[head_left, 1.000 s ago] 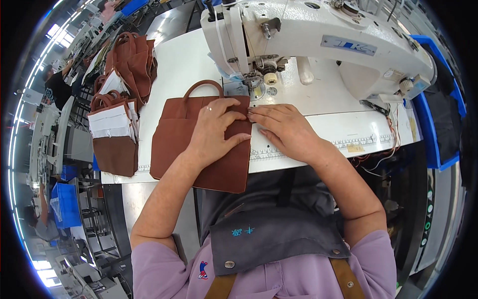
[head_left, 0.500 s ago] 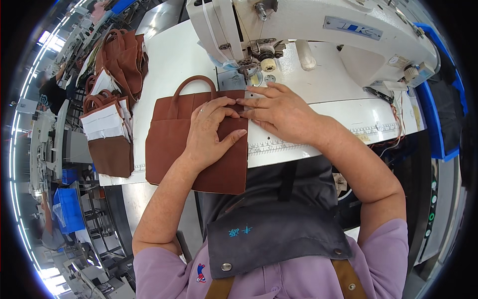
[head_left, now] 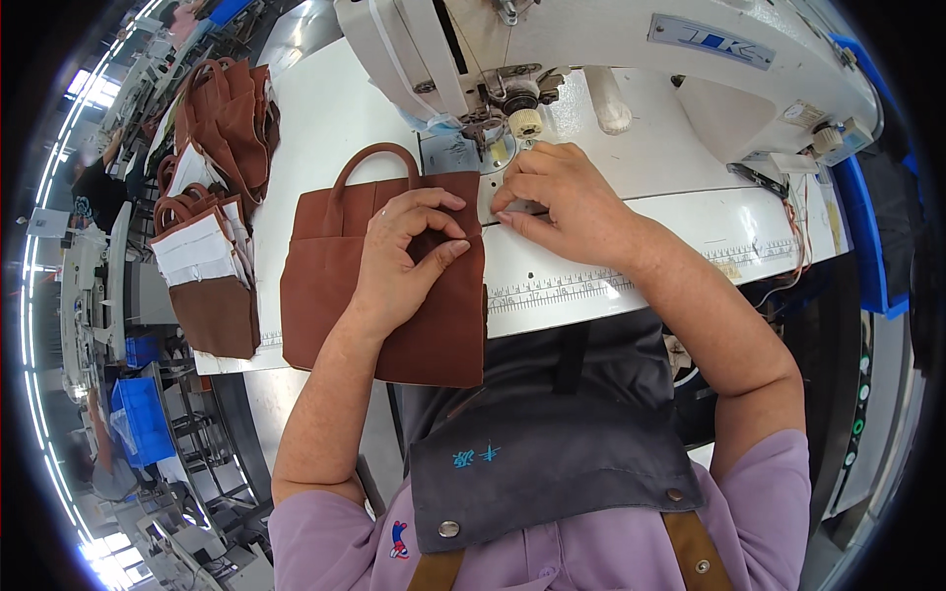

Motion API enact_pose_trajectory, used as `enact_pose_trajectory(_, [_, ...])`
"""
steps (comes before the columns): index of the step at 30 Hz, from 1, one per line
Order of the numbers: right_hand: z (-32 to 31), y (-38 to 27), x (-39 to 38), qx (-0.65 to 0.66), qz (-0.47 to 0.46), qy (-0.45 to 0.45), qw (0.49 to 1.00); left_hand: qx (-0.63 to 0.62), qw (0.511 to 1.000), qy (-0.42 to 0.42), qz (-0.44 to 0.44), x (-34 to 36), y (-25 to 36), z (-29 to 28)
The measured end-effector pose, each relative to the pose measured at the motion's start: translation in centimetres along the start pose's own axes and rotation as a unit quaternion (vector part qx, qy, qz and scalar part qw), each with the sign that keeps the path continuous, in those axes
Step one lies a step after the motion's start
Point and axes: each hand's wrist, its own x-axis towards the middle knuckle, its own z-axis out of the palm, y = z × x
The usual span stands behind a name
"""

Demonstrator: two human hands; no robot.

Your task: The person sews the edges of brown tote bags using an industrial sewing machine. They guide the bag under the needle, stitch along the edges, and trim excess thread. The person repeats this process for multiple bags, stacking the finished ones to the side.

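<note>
A reddish-brown leather bag panel (head_left: 325, 286) with a looped handle (head_left: 379, 151) lies flat on the white table, its right edge just below the sewing machine's needle area (head_left: 493, 138). On its upper right part rests my left hand (head_left: 402, 261), with the fingers curved and a gap between thumb and fingertips. My right hand (head_left: 567, 207) is on the table just right of the panel's edge, below the presser foot. Its fingers are curled in toward the thumb; whatever they may hold is hidden.
The white sewing machine (head_left: 709, 59) spans the back and right. A ruler strip (head_left: 562, 292) runs along the table's front edge. Stacked brown bag pieces (head_left: 212, 305) with handles and white lining stand at the left. A blue bin (head_left: 872, 236) is at the far right.
My right hand has left the panel's edge, moving slightly right, and its spread fingers have curled in. My left thumb and fingertips have come closer together. The panel has shifted slightly left in view.
</note>
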Motion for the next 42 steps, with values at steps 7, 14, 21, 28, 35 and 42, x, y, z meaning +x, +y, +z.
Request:
enact_pose_trajectory(7, [1.6,-1.6,2.2,0.146,0.082,-0.052,0.985,-0.026,0.999,0.040,0.011,-0.8,0.1,-0.3])
enact_pose_trajectory(14, [1.9,-2.2,2.7,0.113,0.161,-0.054,0.979,0.037,0.997,0.066,0.022,-0.5,-0.1,0.2])
enact_pose_trajectory(21, [1.5,-2.1,3.7,0.130,0.232,-0.079,0.961,0.045,0.997,0.050,0.022,-0.4,-0.3,0.0])
enact_pose_trajectory(28, [2.0,-2.2,4.1,0.173,0.260,-0.062,0.948,0.037,0.998,0.057,0.015,-0.4,-0.3,0.0])
enact_pose_trajectory(35, [1.6,-2.1,3.1,-0.008,0.190,-0.080,0.978,0.153,0.987,0.047,0.025,0.1,-0.1,1.0])
enact_pose_trajectory(42, [1.1,-1.7,3.4,-0.034,0.177,-0.089,0.979,0.187,0.980,0.068,0.009,0.4,0.1,2.3])
